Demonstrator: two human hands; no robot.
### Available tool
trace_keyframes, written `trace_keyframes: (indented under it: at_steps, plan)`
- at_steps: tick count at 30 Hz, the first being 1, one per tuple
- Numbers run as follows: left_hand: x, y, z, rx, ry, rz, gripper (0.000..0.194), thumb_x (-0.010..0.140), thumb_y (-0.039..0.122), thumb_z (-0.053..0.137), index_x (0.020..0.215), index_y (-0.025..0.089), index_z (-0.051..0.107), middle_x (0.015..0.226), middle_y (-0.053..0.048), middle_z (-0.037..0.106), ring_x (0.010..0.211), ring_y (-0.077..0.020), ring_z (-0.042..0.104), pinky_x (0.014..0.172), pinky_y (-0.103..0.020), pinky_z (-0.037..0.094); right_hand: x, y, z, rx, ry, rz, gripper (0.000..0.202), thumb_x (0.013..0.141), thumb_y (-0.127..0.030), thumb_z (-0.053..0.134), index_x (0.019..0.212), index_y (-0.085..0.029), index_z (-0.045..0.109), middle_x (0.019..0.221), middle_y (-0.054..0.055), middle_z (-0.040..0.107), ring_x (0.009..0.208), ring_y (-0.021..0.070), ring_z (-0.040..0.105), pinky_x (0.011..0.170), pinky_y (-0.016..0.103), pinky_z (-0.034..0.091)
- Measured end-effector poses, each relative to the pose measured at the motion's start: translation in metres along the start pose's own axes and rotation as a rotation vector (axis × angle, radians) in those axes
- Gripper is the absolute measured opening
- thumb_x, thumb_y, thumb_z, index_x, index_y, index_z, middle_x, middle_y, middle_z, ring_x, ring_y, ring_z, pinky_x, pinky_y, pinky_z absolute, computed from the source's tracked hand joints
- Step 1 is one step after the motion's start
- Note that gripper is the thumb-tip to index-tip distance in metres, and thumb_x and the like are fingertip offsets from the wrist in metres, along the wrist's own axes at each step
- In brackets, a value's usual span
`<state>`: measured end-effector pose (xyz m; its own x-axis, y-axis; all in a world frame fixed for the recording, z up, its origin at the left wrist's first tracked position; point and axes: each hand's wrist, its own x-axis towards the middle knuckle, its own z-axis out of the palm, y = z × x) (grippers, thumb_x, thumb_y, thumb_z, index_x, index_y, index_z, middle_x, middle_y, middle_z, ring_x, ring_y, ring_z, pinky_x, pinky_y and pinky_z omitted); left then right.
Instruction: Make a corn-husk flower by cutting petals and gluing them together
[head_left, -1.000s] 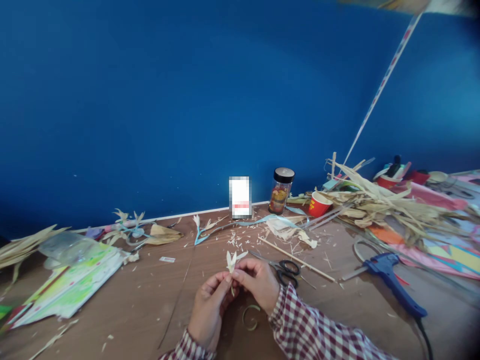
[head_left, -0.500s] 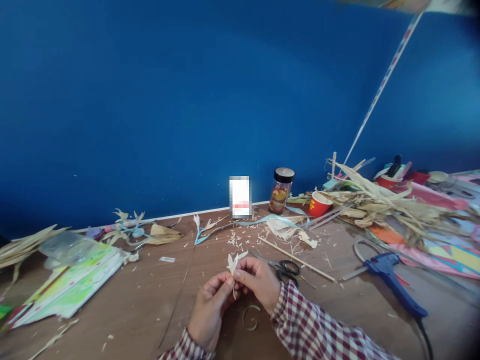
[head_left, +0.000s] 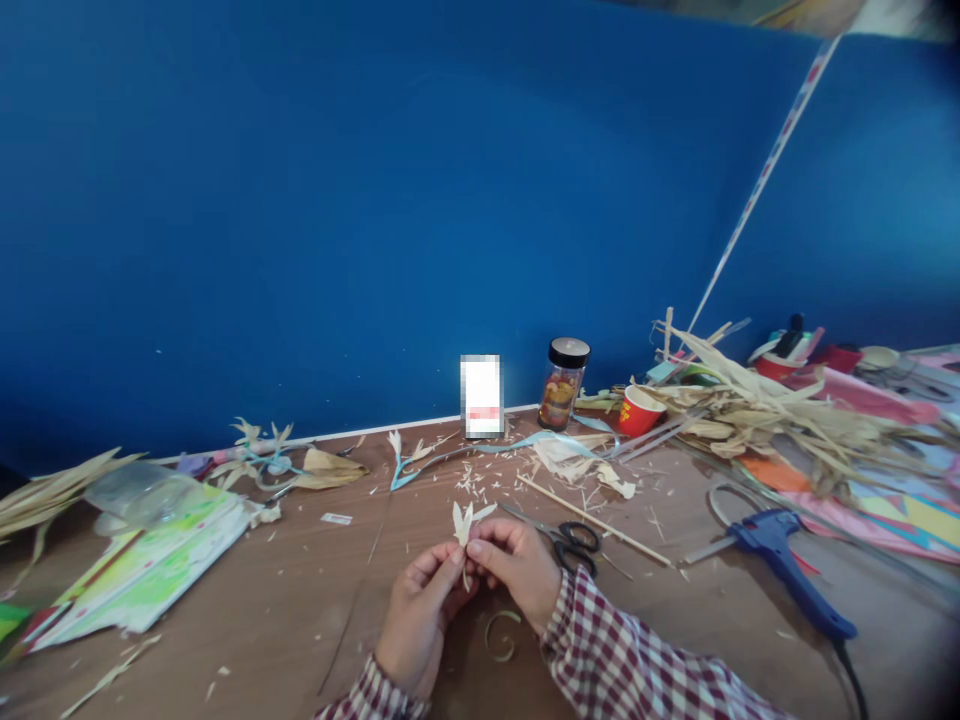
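Note:
A small pale flower made of husk-like strips (head_left: 463,524) stands upright between my two hands, its pointed petals fanned at the top and a short stem below. My left hand (head_left: 421,605) pinches its base between thumb and fingers. From the other side, my right hand (head_left: 519,562) closes thumb and forefinger on the same base. Black-handled scissors (head_left: 576,545) lie just beyond my right hand, their blades partly behind it. Under the hands a curled strip (head_left: 501,636) rests on the brown table (head_left: 285,610).
A blue glue gun (head_left: 795,565) lies at right, near a heap of dry husks (head_left: 742,390). Farther back stand a jar (head_left: 562,385), a red paper cup (head_left: 640,411) and a blurred white object (head_left: 481,395). A thin stick (head_left: 596,520) and a green-painted sheet (head_left: 150,570) also lie there.
Both hands keep their pinch in nearly the same place. The flower has turned slightly, and its petals look a little more spread.

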<state>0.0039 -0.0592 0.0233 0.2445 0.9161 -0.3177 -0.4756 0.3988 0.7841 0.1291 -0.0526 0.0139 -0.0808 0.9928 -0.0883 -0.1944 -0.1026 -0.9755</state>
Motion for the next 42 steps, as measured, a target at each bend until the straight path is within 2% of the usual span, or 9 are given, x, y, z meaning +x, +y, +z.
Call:
trace_keyframes:
  at_steps: [11,19,24,42]
  plan:
    - [-0.0026,0.0018,0.0051,0.043,0.070,-0.013,0.020,0.055,0.027,0.073,0.063,0.012,0.062,0.059,0.000,0.060,0.054,-0.0087,0.054,0.056,-0.023,0.048,-0.0015,0.0043,-0.0009,-0.028,0.041,-0.018,0.028,0.068,-0.039,0.063,0.067,-0.011,0.059,0.053,-0.002,0.055,0.046,0.0062,0.045,0.042,0.016,0.033]
    - [-0.0030,0.0019,0.0058,0.085,0.046,-0.001,0.020,0.058,0.030,0.071,0.068,0.013,0.064,0.059,0.000,0.059,0.056,-0.0097,0.053,0.057,-0.023,0.046,-0.0024,0.0036,-0.0024,-0.055,0.061,-0.026,0.028,0.071,-0.040,0.060,0.069,-0.012,0.057,0.053,-0.003,0.052,0.046,0.0058,0.044,0.043,0.016,0.034]
    - [-0.0007,-0.0013,0.0015,0.083,0.011,0.004,0.021,0.061,0.033,0.069,0.063,0.013,0.063,0.058,0.000,0.057,0.053,-0.0084,0.051,0.054,-0.021,0.044,-0.0018,0.0068,-0.0035,-0.055,0.043,-0.015,0.027,0.070,-0.039,0.061,0.068,-0.012,0.056,0.053,-0.003,0.052,0.045,0.0055,0.043,0.043,0.016,0.035]
    - [0.0011,0.0037,-0.0033,0.001,-0.113,-0.164,0.022,0.061,0.032,0.069,0.058,0.012,0.060,0.055,-0.001,0.056,0.050,-0.0069,0.051,0.053,-0.021,0.047,-0.0091,0.0023,0.0010,-0.028,-0.002,-0.025,0.026,0.072,-0.038,0.060,0.068,-0.014,0.054,0.053,-0.003,0.054,0.044,0.0060,0.046,0.043,0.017,0.034]
